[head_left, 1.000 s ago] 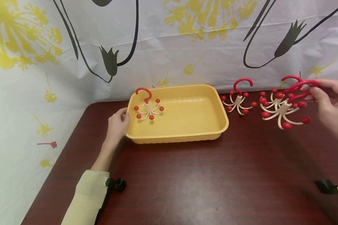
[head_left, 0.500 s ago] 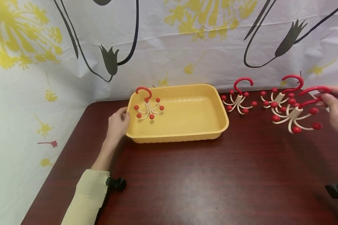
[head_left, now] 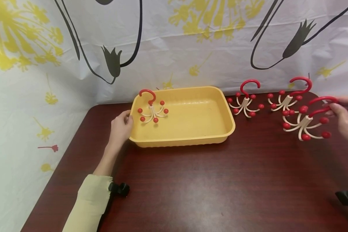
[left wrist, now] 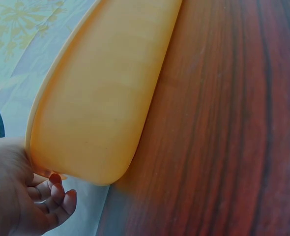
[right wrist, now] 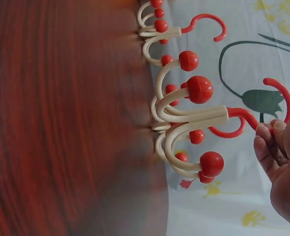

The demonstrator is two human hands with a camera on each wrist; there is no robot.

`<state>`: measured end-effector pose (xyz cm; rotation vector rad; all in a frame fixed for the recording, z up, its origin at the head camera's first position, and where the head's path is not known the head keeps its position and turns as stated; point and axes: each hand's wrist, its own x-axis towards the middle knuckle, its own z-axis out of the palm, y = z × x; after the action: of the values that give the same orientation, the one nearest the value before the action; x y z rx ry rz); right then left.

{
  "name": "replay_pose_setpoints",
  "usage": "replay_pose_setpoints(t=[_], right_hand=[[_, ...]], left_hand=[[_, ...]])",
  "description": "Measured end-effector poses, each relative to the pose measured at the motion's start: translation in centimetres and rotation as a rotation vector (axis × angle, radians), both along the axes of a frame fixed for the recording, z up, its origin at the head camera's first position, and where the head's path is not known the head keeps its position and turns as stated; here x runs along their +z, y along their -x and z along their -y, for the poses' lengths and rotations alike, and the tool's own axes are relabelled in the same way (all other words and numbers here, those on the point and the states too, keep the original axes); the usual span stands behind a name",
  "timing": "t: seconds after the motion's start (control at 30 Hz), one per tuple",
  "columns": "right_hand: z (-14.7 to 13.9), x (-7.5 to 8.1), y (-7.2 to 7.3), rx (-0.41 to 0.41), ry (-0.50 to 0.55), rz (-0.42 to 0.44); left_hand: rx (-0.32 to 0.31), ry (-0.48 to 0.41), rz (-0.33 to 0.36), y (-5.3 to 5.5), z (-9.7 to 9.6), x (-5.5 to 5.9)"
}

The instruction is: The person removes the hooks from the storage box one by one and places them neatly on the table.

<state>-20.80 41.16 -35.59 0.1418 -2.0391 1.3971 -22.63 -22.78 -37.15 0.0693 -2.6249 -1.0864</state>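
Table: dark red-brown wood or wood-look laminate, streaked grain, smooth, soft gloss toward the near edge. Tray by the far edge: moulded plastic, smooth, satin, faint glints at the foot of its back wall. Octopus hangers, in tray and near table's far right corner: hard plastic; red hooks and ball tips glossy, cream bodies duller. Backdrop past far edge: creased printed sheet, cloth or plastic unclear. Sleeve: matt cloth.
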Motion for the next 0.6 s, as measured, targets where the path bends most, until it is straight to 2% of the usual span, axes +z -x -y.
replay_pose_setpoints(t=[0.07,0.2,0.3,0.4,0.47,0.5,0.53,0.6], right_hand=[[-1.4,-1.1,0.6,0.019,0.027,0.009],[-5.4,-4.4,2.7,0.023,0.004,0.013],[-7.0,-5.9,3.5,-0.011,-0.002,0.043],[-6.8,-5.8,3.3,-0.016,0.026,0.058],[-5.7,-4.9,2.6,-0.024,0.021,0.064],[-5.5,-4.8,2.4,-0.012,-0.004,0.043],[-5.0,-4.4,2.1,-0.002,0.013,0.035],[-4.1,-3.7,1.5,-0.009,-0.027,0.042]], left_hand=[[-0.001,-0.001,-0.001,0.0,0.0,0.0],[-0.001,-0.001,-0.007,0.0,-0.1,0.0],[-0.002,0.0,-0.008,0.0,-0.1,0.0],[-0.002,0.002,-0.009,0.1,0.0,0.0],[0.0,0.003,-0.008,0.0,0.0,0.0],[0.001,0.003,-0.008,0.0,0.0,0.0],[0.002,0.003,-0.007,0.0,-0.1,0.0],[0.002,0.004,-0.007,0.0,-0.1,0.0]])
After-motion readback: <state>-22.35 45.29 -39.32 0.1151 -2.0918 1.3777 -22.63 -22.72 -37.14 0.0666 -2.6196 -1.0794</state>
